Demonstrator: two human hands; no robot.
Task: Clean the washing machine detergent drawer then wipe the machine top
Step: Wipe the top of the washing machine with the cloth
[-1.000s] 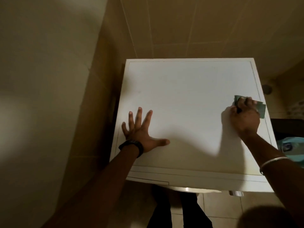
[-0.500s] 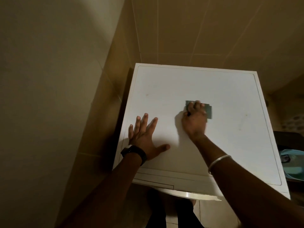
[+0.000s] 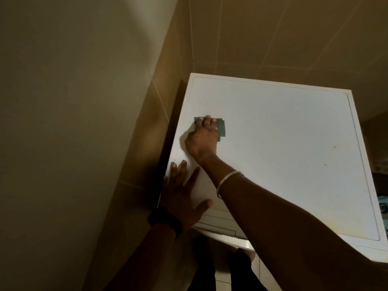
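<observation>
The white washing machine top (image 3: 283, 148) fills the middle and right of the view. My right hand (image 3: 201, 141) presses a small green-grey cloth (image 3: 221, 128) flat against the top near its left edge, fingers on the cloth. My left hand (image 3: 182, 192) lies flat with fingers spread on the near left corner of the top, a dark watch on its wrist. The detergent drawer front (image 3: 216, 224) shows as a panel line just below the near edge, partly hidden by my arms.
A tiled wall (image 3: 147, 122) runs close along the machine's left side and another behind it. A few small brownish specks (image 3: 334, 147) mark the right part of the top. Something blue (image 3: 383, 203) sits past the right edge. My legs are below the machine's front.
My right hand slid the cloth leftward across the top, from the right edge through the middle to near the left edge. My left hand stayed planted on the near left corner.
</observation>
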